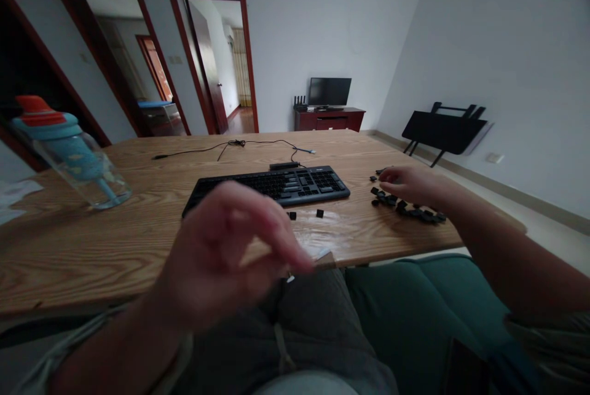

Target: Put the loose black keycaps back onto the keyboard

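A black keyboard [322,183] lies on the wooden table, its left part hidden behind my left hand [230,254]. That hand is near the camera and blurred, its forefinger and thumb curled together over the table's front edge. A small white piece [290,279] shows just below its fingertips; I cannot make out whether it is held. Two loose black keycaps [319,214] lie in front of the keyboard. To the right, my right hand [408,183] is over a scattered group of black keycaps [401,207], fingers pinched together. What is between those fingers is hidden.
A clear bottle with a blue and red lid [69,149] stands at the left, beside white tissue [18,195]. A black cable [236,143] runs behind the keyboard. A green seat [415,297] is below the table's front edge [391,252].
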Demonstrator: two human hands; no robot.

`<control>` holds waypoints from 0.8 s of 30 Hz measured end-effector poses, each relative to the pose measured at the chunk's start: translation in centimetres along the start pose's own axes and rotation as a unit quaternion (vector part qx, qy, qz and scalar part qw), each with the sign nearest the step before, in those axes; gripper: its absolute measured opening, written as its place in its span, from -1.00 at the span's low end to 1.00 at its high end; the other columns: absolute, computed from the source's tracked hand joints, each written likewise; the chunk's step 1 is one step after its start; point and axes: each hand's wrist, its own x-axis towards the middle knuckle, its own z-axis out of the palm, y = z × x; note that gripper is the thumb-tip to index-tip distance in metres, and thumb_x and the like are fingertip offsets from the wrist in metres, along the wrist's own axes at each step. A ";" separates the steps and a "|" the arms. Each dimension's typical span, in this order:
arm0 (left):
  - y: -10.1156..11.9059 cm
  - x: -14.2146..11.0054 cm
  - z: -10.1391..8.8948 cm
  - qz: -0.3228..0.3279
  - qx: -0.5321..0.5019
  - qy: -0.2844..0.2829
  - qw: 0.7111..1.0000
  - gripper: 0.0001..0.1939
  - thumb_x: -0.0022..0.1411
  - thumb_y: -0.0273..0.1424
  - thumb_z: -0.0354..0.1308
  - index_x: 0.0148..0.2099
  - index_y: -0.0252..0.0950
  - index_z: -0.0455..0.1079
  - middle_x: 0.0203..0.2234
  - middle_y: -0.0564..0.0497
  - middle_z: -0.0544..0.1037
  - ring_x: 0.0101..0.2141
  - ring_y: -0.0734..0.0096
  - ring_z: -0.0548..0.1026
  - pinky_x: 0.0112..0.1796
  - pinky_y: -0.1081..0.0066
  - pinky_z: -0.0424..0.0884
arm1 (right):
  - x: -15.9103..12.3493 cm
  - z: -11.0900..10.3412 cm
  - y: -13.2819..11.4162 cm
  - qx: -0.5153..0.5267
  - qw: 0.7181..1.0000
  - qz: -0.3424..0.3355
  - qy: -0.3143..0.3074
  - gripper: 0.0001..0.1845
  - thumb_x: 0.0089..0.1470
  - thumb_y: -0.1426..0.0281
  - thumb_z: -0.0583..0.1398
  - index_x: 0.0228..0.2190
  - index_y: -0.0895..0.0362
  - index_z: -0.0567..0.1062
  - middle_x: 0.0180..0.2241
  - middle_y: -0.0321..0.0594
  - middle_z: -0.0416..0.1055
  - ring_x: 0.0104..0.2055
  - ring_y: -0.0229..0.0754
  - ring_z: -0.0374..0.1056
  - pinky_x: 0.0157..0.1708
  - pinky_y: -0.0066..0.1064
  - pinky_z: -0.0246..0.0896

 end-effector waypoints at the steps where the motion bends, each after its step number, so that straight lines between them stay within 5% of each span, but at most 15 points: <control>1: 0.5 2.4 -1.7 0.060 0.089 0.005 0.994 -0.67 -0.11 -0.55 0.44 -0.27 -0.18 0.48 -0.51 0.05 0.58 -0.36 0.22 0.57 -0.24 0.26 0.42 | 0.6 0.2 0.1 -0.009 1.000 -0.002 -0.007 -0.67 0.13 0.25 0.24 -0.21 0.25 0.63 -0.38 -0.18 0.59 -0.57 -0.38 0.29 -0.52 -0.50 0.02; 4: 1.4 9.0 -8.5 0.152 0.262 0.129 0.944 -0.63 -0.04 -0.56 0.39 -0.14 -0.25 0.46 -0.42 0.03 0.62 -0.29 0.34 0.54 -0.23 0.38 0.36 | 2.2 0.8 0.5 -0.035 0.998 0.007 -0.043 -0.68 0.10 0.24 0.25 -0.24 0.23 0.64 -0.43 -0.18 0.58 -0.58 -0.33 0.29 -0.52 -0.46 0.03; 7: 2.3 12.5 -16.4 0.103 0.338 0.275 0.894 -0.64 -0.02 -0.57 0.27 -0.11 -0.29 0.41 -0.29 0.01 0.64 -0.35 0.45 0.49 -0.36 0.47 0.29 | 3.5 1.2 0.8 -0.053 0.995 0.012 -0.083 -0.74 0.07 0.27 0.27 -0.30 0.20 0.64 -0.43 -0.17 0.59 -0.53 -0.28 0.35 -0.47 -0.42 0.09; 10: 2.9 13.0 -22.3 0.059 0.409 0.401 0.817 -0.67 0.00 -0.53 0.19 -0.12 -0.30 0.40 -0.30 -0.01 0.63 -0.39 0.45 0.46 -0.41 0.48 0.31 | 4.5 1.6 1.0 -0.066 0.990 0.007 -0.126 -0.83 0.01 0.31 0.28 -0.34 0.13 0.62 -0.36 -0.16 0.61 -0.41 -0.19 0.43 -0.43 -0.39 0.17; 15: 2.6 12.3 -26.7 0.030 0.525 0.358 0.772 -0.60 0.02 -0.45 0.16 -0.03 -0.30 0.45 -0.26 -0.06 0.63 -0.26 0.30 0.52 -0.29 0.41 0.44 | 5.2 2.3 1.7 -0.073 0.987 0.000 -0.146 -0.84 -0.03 0.30 0.27 -0.36 0.07 0.59 -0.34 -0.14 0.61 -0.34 -0.09 0.48 -0.40 -0.34 0.25; 21: 0.8 12.9 -28.2 -0.127 0.638 0.228 0.724 -0.65 0.04 -0.36 0.16 -0.11 -0.37 0.51 -0.31 -0.10 0.60 -0.31 0.27 0.51 -0.31 0.38 0.43 | 4.9 1.9 2.6 -0.057 0.988 -0.034 -0.140 -0.81 -0.02 0.27 0.26 -0.33 0.05 0.60 -0.32 -0.18 0.60 -0.33 -0.10 0.46 -0.37 -0.34 0.25; 24: 0.4 12.9 -28.1 -0.144 0.649 0.192 0.722 -0.61 0.07 -0.31 0.16 -0.08 -0.40 0.51 -0.36 -0.10 0.60 -0.35 0.27 0.50 -0.35 0.39 0.40 | 4.6 1.0 2.6 -0.021 0.991 -0.039 -0.130 -0.74 0.01 0.18 0.26 -0.30 0.05 0.62 -0.28 -0.19 0.61 -0.32 -0.11 0.45 -0.34 -0.34 0.26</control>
